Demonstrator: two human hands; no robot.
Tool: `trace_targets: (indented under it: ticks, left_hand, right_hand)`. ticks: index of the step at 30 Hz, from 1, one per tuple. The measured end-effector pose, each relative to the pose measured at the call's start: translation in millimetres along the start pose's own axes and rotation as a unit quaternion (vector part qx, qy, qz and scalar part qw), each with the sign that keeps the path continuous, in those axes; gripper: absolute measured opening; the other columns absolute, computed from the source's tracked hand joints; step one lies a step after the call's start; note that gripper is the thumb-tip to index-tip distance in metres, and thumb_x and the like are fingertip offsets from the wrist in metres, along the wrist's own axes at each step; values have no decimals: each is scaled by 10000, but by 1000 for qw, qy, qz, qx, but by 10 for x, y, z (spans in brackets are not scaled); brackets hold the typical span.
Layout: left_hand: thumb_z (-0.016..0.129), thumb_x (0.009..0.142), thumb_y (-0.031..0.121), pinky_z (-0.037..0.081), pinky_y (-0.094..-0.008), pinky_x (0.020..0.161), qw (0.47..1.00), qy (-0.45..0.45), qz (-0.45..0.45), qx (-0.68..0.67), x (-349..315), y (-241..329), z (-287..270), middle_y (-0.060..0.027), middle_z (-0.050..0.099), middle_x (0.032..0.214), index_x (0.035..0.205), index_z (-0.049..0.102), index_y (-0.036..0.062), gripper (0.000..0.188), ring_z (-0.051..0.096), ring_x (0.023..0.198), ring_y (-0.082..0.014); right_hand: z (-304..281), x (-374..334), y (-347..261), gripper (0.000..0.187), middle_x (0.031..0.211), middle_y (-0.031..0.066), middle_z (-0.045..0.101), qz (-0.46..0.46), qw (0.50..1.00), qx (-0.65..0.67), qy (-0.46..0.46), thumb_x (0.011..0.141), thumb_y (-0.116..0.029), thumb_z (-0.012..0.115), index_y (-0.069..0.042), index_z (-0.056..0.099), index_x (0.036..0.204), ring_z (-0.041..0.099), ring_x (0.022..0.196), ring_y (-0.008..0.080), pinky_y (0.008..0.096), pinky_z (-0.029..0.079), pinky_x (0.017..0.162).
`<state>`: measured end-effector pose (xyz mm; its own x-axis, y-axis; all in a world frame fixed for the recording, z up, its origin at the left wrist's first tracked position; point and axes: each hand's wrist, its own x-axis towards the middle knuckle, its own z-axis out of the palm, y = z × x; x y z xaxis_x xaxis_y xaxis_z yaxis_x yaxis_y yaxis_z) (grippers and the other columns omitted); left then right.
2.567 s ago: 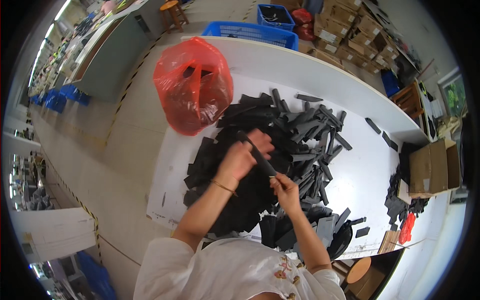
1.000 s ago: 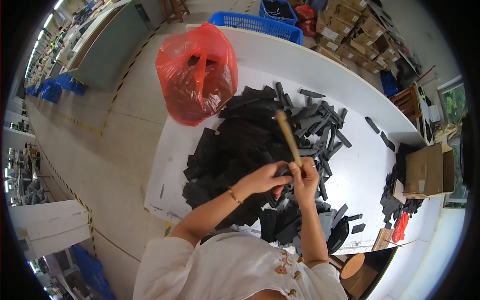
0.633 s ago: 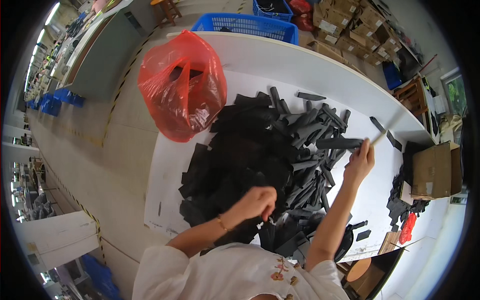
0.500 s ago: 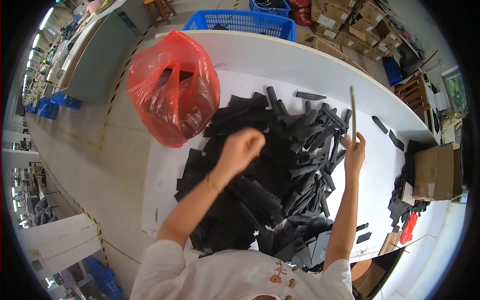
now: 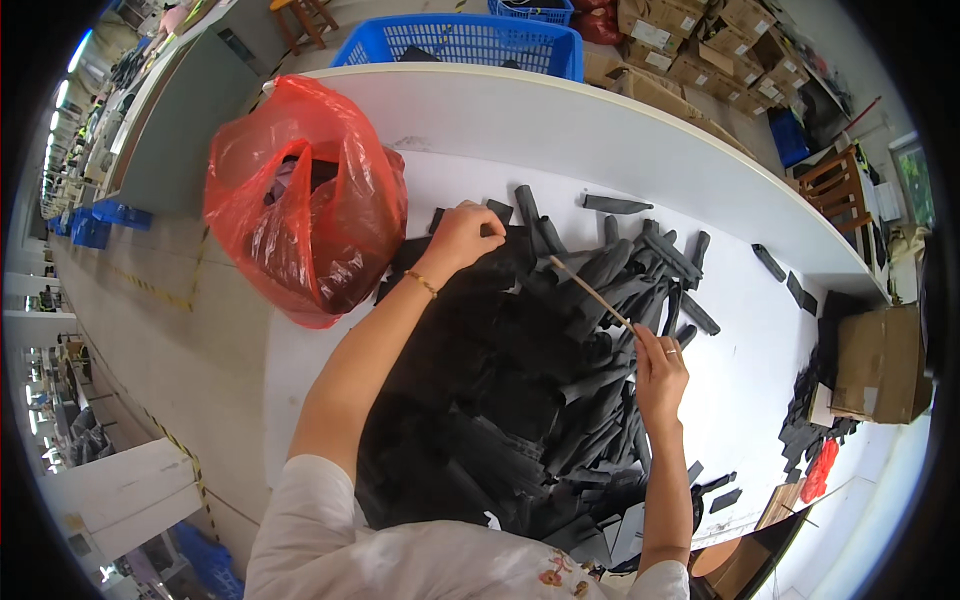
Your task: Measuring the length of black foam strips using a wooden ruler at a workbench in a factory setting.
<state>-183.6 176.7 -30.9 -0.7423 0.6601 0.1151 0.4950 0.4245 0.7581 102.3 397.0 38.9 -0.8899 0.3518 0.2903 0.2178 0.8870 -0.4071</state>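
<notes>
A big heap of black cloth-like pieces (image 5: 480, 400) covers the middle of the white table, flat and dark on the left. Narrow tube-like black pieces (image 5: 600, 400) lie bunched on its right. My left hand (image 5: 465, 240) is at the far edge of the heap with its fingers curled together; whether a black piece is between them is hidden. A thin wooden stick (image 5: 592, 293) is gripped by my right hand (image 5: 660, 375), its far end slanting left over the tubes. Beside my left hand sits a red plastic bag (image 5: 310, 220), bulging with dark contents.
A raised white board (image 5: 560, 130) borders the table's far side, with a blue basket (image 5: 455, 45) behind it. Cartons (image 5: 720, 60) are piled at the far right. An open cardboard box (image 5: 880, 360) and more black scraps (image 5: 805, 420) lie to the right.
My left hand has moved up and left to the heap's far edge. My right hand has come left and lower, and the stick has swung from upright to slanting left over the heap.
</notes>
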Motion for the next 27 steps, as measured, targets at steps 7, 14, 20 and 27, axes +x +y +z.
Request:
trace_targets:
  ticks: [7, 14, 20, 27]
  left_hand:
    - [740, 737, 114, 463, -357, 819, 995, -67, 66, -29, -454, 614, -511, -53, 663, 824, 793, 672, 65, 100, 584, 898, -249]
    - [723, 733, 140, 476, -369, 817, 996, -48, 75, -19, -920, 985, -841, -58, 670, 825, 801, 690, 78, 98, 599, 906, -257]
    - [730, 732, 138, 462, -371, 823, 983, -71, 166, -27, -1252, 1361, -970, -62, 663, 820, 801, 679, 70, 110, 596, 887, -275]
    - [744, 753, 156, 408, -377, 969, 935, 49, 344, 72, -1924, 2285, -850, -29, 612, 1094, 1027, 647, 96, 297, 524, 1176, -232]
  right_hand:
    - [-342, -40, -399, 207, 736, 58, 569, -68, 996, -50, 18, 818, -61, 691, -79, 695, 1024, 569, 671, 219, 344, 483, 568]
    - [-705, -394, -727, 205, 721, 50, 571, -95, 994, -31, 49, 801, -66, 702, -89, 696, 1004, 579, 677, 228, 353, 485, 560]
    - [-830, -610, -1052, 240, 755, 62, 598, -128, 991, -40, 27, 796, -57, 691, -85, 684, 1035, 600, 705, 246, 356, 495, 587]
    - [-501, -1039, -1461, 264, 754, 55, 589, 54, 942, 308, -117, 908, -50, 578, -47, 626, 1168, 560, 637, 161, 287, 454, 598]
